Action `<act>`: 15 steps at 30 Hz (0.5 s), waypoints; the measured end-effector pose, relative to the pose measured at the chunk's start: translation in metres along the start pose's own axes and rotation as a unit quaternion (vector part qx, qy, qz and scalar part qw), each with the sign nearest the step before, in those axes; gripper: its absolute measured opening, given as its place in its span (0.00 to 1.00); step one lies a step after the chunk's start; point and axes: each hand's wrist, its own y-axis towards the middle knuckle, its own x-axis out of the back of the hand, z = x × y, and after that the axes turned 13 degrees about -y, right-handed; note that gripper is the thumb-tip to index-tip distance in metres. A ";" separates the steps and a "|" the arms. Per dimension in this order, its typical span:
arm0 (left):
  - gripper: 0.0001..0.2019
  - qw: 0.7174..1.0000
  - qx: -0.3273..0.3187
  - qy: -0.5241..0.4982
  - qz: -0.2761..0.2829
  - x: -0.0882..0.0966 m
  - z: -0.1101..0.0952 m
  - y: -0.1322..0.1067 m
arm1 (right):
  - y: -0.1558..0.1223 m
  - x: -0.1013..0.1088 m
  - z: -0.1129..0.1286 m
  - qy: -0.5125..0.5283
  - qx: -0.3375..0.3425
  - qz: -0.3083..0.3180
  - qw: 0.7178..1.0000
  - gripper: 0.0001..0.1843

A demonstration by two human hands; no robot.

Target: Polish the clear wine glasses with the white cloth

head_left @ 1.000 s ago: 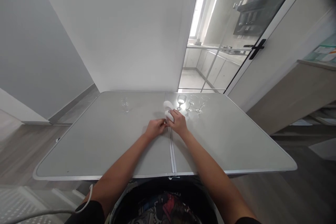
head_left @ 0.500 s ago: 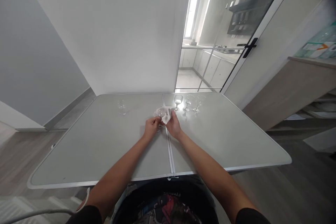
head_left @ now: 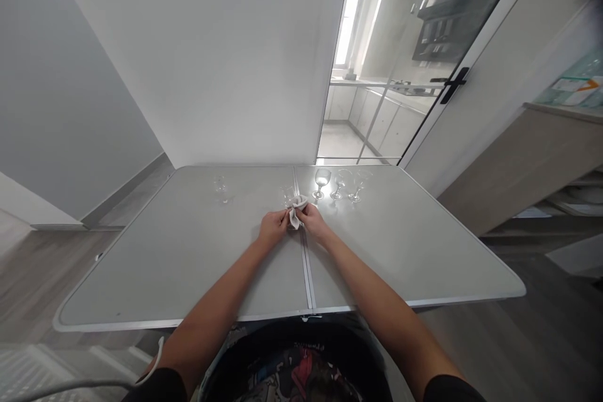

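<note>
Over the middle of the table, my left hand (head_left: pixel 274 227) is closed on a clear stemmed glass (head_left: pixel 287 193), whose bowl shows faintly above the fingers. My right hand (head_left: pixel 315 222) pinches a white cloth (head_left: pixel 298 202) against the glass, just beside my left fingertips. The lower part of the glass is mostly hidden by the hands and the cloth. Beyond my right hand stand three stemmed glasses in a row: one wine glass (head_left: pixel 322 178), a second glass (head_left: pixel 338 184) and a third glass (head_left: pixel 357 188), all upright.
Another clear glass (head_left: pixel 220 188) stands at the back left of the grey folding table (head_left: pixel 198 264). A metal-edged seam runs down the tabletop's middle. Behind the table are a white wall (head_left: pixel 226 63) and a glass door (head_left: pixel 377 88). Shelves (head_left: pixel 541 163) stand at right.
The cloth has moved from around the bowl to lower on the glass, and now hangs between my hands. The bowl stands uncovered above it. My right fingers have pinched in closer.
</note>
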 end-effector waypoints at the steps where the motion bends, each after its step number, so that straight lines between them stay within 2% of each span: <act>1: 0.25 1.000 -0.003 -0.009 0.004 0.000 -0.002 0.000 | 0.000 0.001 0.001 0.003 -0.002 0.011 1.000 0.22; 4: 0.26 0.997 0.005 -0.077 -0.005 0.000 -0.007 -0.001 | -0.002 0.002 0.005 0.013 -0.008 0.030 0.999 0.21; 7: 0.23 0.978 0.023 -0.184 -0.091 0.001 -0.010 0.001 | -0.003 0.004 0.007 0.024 -0.017 0.026 0.999 0.21; 9: 0.17 0.953 0.030 -0.257 -0.160 0.001 -0.009 0.003 | -0.005 0.005 0.008 0.040 -0.040 0.050 0.997 0.20; 10: 0.16 0.938 0.033 -0.296 -0.177 0.000 -0.009 0.004 | -0.005 0.006 0.008 0.051 -0.058 0.071 0.994 0.20; 12: 0.18 0.905 0.055 -0.389 -0.164 -0.002 -0.008 0.005 | -0.007 0.007 0.008 0.068 -0.097 0.110 0.987 0.21; 15: 0.26 0.847 0.110 -0.516 -0.071 -0.007 -0.007 0.006 | -0.009 0.007 0.007 0.070 -0.120 0.138 0.981 0.22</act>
